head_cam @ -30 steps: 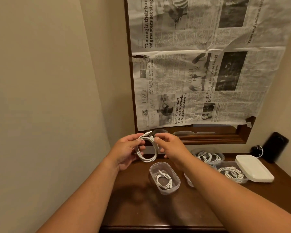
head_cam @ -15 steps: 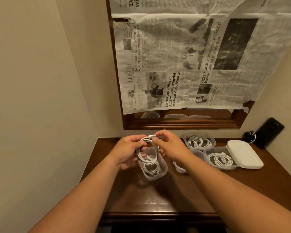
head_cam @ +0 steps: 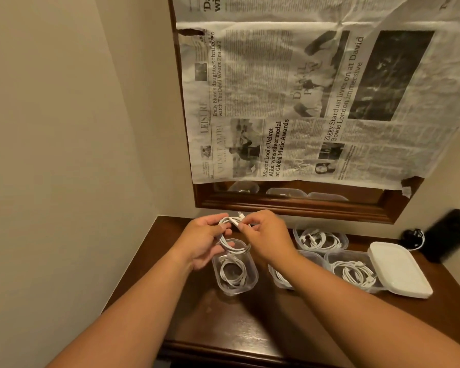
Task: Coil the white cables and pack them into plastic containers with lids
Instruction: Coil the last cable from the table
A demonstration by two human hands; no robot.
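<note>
A coiled white cable hangs between both hands above a clear plastic container that holds another coiled cable. My left hand grips the coil's left side. With thumb and finger, my right hand pinches the cable near its plug end at the top. To the right stand three more clear containers, each with a white cable inside; one is partly hidden by my right forearm. A white lid leans on the rightmost container.
The dark wooden table fills a corner, with a beige wall at the left. A newspaper-covered mirror in a wooden frame hangs behind. A black device with a cord leans against the right wall.
The view has tilted down and the hands, still holding the coil, have come lower, from above the table's back edge to just over the near container.
</note>
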